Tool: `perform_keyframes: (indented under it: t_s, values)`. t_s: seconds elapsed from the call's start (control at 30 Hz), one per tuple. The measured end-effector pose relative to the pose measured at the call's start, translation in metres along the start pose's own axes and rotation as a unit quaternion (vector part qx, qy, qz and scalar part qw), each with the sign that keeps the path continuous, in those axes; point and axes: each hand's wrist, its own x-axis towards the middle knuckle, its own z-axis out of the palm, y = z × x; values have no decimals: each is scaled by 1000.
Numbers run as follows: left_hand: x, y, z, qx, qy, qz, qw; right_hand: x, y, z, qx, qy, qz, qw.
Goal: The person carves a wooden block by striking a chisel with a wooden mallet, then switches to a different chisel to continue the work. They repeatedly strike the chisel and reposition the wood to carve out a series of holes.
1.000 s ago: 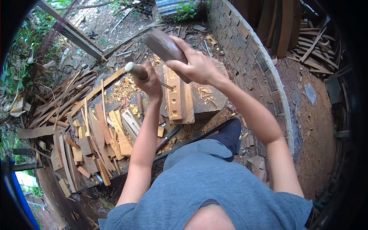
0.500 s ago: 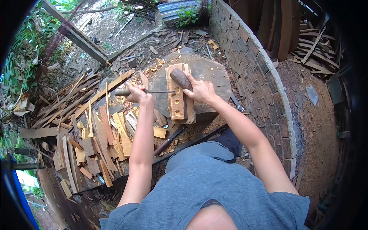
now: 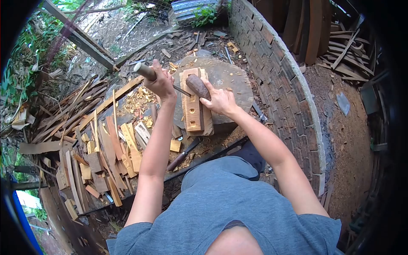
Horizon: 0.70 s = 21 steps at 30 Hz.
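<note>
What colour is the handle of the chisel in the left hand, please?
Pale, whitish wood: the chisel handle, gripped by the left hand, head view.

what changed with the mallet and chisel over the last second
The right hand swung the wooden mallet down from its raised position onto the plank. The left hand tipped the chisel flat, then raised its handle again. Both grips held; plank and stump stayed put.

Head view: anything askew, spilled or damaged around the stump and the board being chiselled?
Nothing looks damaged. Wood chips and offcuts litter the ground left of the stump. The board lies flat; left hand holds the chisel, right hand the mallet.
</note>
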Motion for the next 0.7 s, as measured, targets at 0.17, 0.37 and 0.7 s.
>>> perform_keyframes:
  t_s: [0.17,0.37,0.7]
  values:
    - [-4,-7,6,46,-59,38,996,-1,0,-1,6,-6,5,1000]
    - [-9,-13,4,77,-73,59,993,0,4,2,14,12,-12,1000]
    - [-16,-30,-9,147,-88,149,974,-2,2,0,25,6,-11,1000]
